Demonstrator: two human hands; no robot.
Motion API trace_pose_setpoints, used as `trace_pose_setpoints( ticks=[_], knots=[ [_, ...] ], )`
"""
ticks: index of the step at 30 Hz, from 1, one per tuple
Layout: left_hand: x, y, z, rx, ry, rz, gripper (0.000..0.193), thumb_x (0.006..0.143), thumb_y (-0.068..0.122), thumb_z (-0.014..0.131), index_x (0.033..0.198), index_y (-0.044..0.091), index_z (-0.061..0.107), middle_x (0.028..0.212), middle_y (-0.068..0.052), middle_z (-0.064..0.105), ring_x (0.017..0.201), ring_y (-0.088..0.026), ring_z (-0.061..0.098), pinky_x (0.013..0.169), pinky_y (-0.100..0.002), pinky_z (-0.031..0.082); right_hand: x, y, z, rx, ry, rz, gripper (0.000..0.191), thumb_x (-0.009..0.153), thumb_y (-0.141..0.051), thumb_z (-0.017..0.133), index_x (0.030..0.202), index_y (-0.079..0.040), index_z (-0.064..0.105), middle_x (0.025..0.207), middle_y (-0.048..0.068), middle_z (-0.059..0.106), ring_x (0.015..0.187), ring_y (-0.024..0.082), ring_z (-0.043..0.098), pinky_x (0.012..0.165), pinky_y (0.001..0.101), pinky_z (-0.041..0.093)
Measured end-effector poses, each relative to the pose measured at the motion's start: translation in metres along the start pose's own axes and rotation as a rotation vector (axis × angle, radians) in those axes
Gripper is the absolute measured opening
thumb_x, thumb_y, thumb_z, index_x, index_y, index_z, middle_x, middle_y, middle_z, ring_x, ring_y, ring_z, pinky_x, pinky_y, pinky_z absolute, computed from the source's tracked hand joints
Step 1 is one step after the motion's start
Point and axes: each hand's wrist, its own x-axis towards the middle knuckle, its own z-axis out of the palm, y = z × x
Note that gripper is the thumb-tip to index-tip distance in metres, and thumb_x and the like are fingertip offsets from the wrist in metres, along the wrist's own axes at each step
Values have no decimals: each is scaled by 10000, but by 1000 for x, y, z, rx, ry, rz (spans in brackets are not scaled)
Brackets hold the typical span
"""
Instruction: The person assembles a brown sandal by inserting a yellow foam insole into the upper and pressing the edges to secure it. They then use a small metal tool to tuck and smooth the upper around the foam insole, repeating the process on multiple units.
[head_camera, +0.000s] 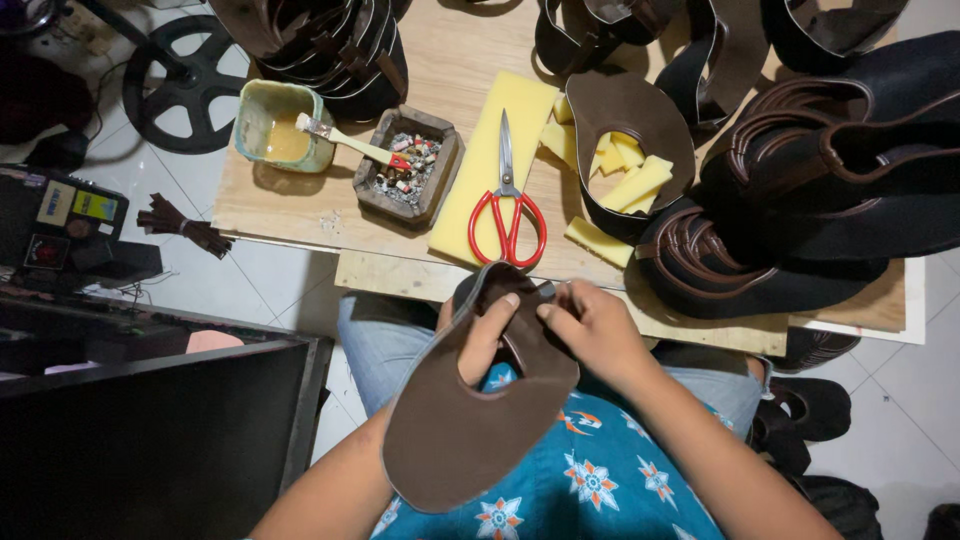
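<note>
Leather piece held over the lap, both hands at its upper end

Leather (465, 430) is the thing in hand — a brown, suede-like piece shaped like a shoe upper, with a rounded lobe at the lower left and a cut-out opening near the top. Its long axis runs on a slant, from the lobe near the left forearm up and to the right toward the edge of the wooden board (420, 275). It lies directly below the hands and over the lap, in front of the blue patterned shirt (600, 475), clear of the board.

The left hand (478, 335) comes up from under the piece, its fingers curled through the opening and closed over the inner edge, so it carries the piece from below. The right hand (590, 325) meets it from the right, thumb and forefinger pinched shut on the top edge just beside the left fingertips. Both hands are at the same end; the lobe hangs unsupported. Neither is nearer — both already touch.

On the board, straight ahead of the hands, red-handled scissors (510, 205) lie on a yellow foam strip (480, 160), blades pointing away. To their left are a square tray of small scraps (408, 165) and a pot of glue (275, 125) with a brush (345, 142) resting across its rim. To the right lie foam offcuts (630, 175) and stacked dark uppers (800, 190) — well apart from the hands.
</note>
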Motion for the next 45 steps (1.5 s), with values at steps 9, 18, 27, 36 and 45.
trace_pose_setpoints(
  ticks=[9, 18, 27, 36, 45],
  knots=[
    [-11, -23, 86, -1021, 68, -1119, 151, 954, 146, 706, 977, 5, 658, 836, 31, 639, 775, -57, 560, 668, -248, 500, -3, -19, -4, -171, 160, -272, 299, 737, -187, 866, 933, -36, 698, 896, 82, 618, 774, 209, 647, 693, 317, 519],
    [-60, -26, 123, -953, 110, -933, 117, 933, 50, 595, 1034, 12, 641, 904, -29, 717, 866, -70, 648, 771, -256, 543, -8, 2, 5, -305, 258, -372, 188, 777, -166, 819, 799, -41, 681, 806, 105, 584, 726, 214, 610, 647, 336, 486],
    [-32, -22, 93, -918, 111, -837, 217, 851, 56, 673, 1057, -3, 635, 891, -85, 707, 816, -144, 624, 752, -299, 533, 7, 18, 1, -30, 36, -81, 206, 911, -190, 699, 862, 7, 670, 808, 80, 630, 761, 134, 609, 700, 295, 499],
    [-14, -18, 76, -1198, 109, -1015, 224, 996, 157, 557, 1110, 6, 677, 950, -49, 712, 856, -118, 648, 766, -291, 541, -7, -9, -9, -85, 90, -259, 241, 793, -171, 795, 972, -19, 743, 910, 69, 623, 783, 152, 631, 704, 283, 513],
    [-25, -21, 88, -984, -5, -1141, 210, 956, 184, 616, 1035, 1, 683, 840, -31, 687, 771, -77, 604, 681, -273, 523, -13, -13, -3, -172, 54, -346, 144, 796, -103, 776, 898, -36, 701, 916, 77, 636, 803, 199, 669, 710, 302, 539]
  ],
)
